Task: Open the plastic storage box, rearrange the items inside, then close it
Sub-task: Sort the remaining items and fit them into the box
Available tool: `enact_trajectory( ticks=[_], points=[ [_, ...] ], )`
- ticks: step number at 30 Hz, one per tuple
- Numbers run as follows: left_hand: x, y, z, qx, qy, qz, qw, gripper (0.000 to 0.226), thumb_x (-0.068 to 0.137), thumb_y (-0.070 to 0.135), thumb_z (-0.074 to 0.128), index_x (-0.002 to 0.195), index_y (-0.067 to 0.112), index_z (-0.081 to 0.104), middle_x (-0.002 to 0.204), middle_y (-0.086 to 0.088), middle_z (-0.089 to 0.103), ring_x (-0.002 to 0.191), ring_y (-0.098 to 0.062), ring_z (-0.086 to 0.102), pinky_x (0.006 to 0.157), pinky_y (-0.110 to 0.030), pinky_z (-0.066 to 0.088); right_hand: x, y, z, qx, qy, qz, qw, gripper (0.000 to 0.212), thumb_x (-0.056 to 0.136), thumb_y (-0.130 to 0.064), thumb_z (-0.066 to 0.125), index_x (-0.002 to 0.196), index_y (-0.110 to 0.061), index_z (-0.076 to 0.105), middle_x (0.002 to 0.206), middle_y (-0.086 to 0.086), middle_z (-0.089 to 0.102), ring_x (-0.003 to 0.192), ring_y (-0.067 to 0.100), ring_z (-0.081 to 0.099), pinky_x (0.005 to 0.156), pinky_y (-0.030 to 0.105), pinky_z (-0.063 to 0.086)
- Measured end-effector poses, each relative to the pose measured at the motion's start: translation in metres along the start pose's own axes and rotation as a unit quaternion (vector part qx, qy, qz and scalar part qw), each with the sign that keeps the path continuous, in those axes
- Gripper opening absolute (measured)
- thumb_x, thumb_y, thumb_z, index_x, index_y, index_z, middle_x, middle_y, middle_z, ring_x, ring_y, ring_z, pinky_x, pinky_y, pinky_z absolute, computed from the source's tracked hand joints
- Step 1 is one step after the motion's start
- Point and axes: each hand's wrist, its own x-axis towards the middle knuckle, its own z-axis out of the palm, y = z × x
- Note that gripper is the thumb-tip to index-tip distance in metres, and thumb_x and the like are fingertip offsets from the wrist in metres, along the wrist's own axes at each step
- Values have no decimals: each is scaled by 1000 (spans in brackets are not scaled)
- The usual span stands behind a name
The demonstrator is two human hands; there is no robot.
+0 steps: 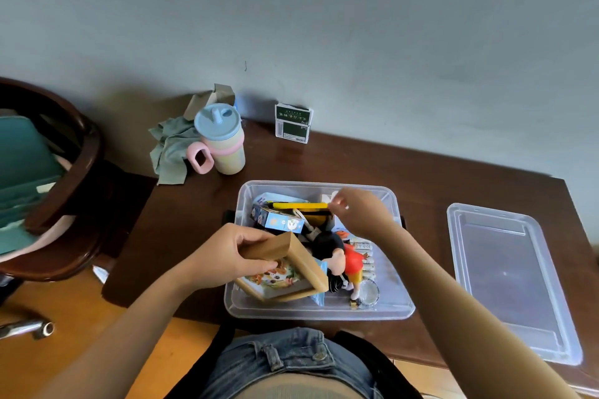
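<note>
Storage box point(402, 309), lid point(509, 272) off at 3 o'clock on counter point(194, 204)
Left hand point(233, 256) grip holds wooden frame point(311, 266); right hand point(363, 210) pinches yellow item point(301, 205)

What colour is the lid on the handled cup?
Light blue; the cup lid shows clearly in the head view.

A dark brown wooden table point(372, 159) stands against a plain grey-blue painted wall point(324, 26). Beyond the table's left edge sits a dark curved wooden chair point(81, 172) with a teal cushion point(22, 165), on an orange-brown wooden floor point(81, 317).
</note>
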Motion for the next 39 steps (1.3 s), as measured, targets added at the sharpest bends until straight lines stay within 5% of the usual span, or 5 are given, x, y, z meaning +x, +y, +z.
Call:
enact_trajectory(
  ticks=[6,14,25,34,39],
  points=[
    [1,2,12,86,-44,2,995,40,76,26,78,111,42,68,109,29,66,101,7,62,81,-7,45,-45,42,9,-90,-142,44,985,50,85,-52,58,111,-9,59,111,6,64,99,21,60,83,33,48],
    [6,6,13,143,-79,-14,986,30,74,37,77,104,42,72,94,19,72,86,-4,68,76,-20,52,-48,27,65,-80,-73,1,994,100,66,-67,68,142,-20,24,138,0,39,124,25,41,93,41,46],
    [8,1,26,167,-75,-2,983,27,78,34,71,103,43,70,91,20,71,82,-3,66,71,-17,52,-28,24,65,-120,-30,-46,991,61,63,-59,69,109,-30,43,89,-5,62,80,19,58,60,28,44],
    [21,-4,64,239,-42,40,969,32,80,41,66,111,36,69,87,22,69,80,2,62,68,-18,47,-22,6,22,-53,28,-102,993,58,61,-55,70,111,-35,47,87,-8,64,70,16,51,58,25,40],
    [26,-4,70,263,-31,43,963,32,79,41,66,110,36,68,91,14,71,83,-4,62,74,-32,50,-20,-12,2,17,70,-133,989,57,60,-50,70,109,-35,46,83,-9,65,71,19,58,58,27,45]
  ],
)
